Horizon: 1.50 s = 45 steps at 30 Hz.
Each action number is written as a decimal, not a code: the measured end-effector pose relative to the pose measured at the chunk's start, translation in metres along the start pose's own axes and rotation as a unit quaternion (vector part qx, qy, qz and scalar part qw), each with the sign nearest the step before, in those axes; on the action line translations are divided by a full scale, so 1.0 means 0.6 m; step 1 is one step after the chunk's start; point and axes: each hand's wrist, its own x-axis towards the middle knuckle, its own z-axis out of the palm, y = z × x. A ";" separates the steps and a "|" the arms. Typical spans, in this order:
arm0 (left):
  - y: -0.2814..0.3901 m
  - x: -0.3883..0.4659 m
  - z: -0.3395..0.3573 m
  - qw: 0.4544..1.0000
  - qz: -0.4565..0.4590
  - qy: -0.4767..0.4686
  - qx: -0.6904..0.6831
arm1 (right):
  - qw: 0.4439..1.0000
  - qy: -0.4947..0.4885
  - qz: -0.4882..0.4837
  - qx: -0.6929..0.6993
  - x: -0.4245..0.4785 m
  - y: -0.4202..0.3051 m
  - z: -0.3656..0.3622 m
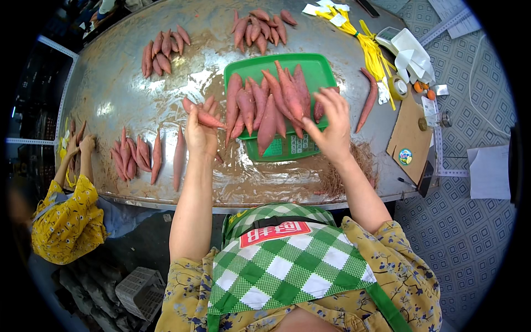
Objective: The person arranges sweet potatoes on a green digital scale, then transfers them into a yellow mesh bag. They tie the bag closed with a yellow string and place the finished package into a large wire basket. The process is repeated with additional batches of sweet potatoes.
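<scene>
A heap of reddish-purple sweet potatoes (269,120) lies on the green tray (249,65) of a scale, with some tips hanging over its near rim. Below the tray shows the scale's keypad and display (286,146). My left hand (201,130), left of the tray, holds a small sweet potato (209,119) between thumb and fingers. Over the tray's right side, my right hand (334,124) has its fingers spread, the thumb near the lower end of the heap. One sweet potato (318,111) lies partly hidden behind those fingers.
More sweet potatoes lie in groups at the back left (161,52), back middle (259,31) and left (130,153) of the metal table (108,91). One long sweet potato (367,99) lies right, near yellow straps (369,54), tape (398,88) and cardboard (410,133). A co-worker (70,220) handles sweet potatoes far left.
</scene>
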 end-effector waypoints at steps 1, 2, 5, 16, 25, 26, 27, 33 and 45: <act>-0.001 0.000 -0.001 1.000 0.000 0.005 0.001 | 0.999 -0.024 -0.048 -0.006 0.000 -0.010 0.002; -0.003 0.000 -0.001 1.000 0.001 0.010 0.002 | 0.994 -0.049 -0.096 -0.012 0.000 -0.020 0.006; -0.012 0.000 -0.016 1.000 -0.007 0.015 -0.009 | 0.967 -0.130 -0.209 -0.060 0.004 -0.057 0.028; -0.015 -0.005 -0.035 1.000 -0.004 0.023 -0.002 | 0.932 -0.179 -0.265 -0.169 0.014 -0.060 0.062; -0.006 -0.015 -0.009 0.998 -0.034 0.027 -0.038 | 0.975 -0.151 -0.148 -0.073 0.116 -0.111 0.105; -0.008 -0.015 -0.005 0.998 -0.037 0.024 -0.040 | 0.974 -0.169 -0.127 -0.086 0.122 -0.116 0.119; -0.009 -0.017 -0.004 0.998 -0.040 0.024 -0.043 | 0.971 -0.187 -0.108 -0.098 0.126 -0.118 0.132; 0.012 -0.026 -0.007 0.999 -0.032 0.027 -0.011 | 0.961 -0.221 -0.082 -0.141 0.140 -0.112 0.163; 0.025 -0.033 0.005 0.999 -0.034 -0.002 -0.042 | 0.977 -0.212 0.020 -0.001 0.185 -0.120 0.122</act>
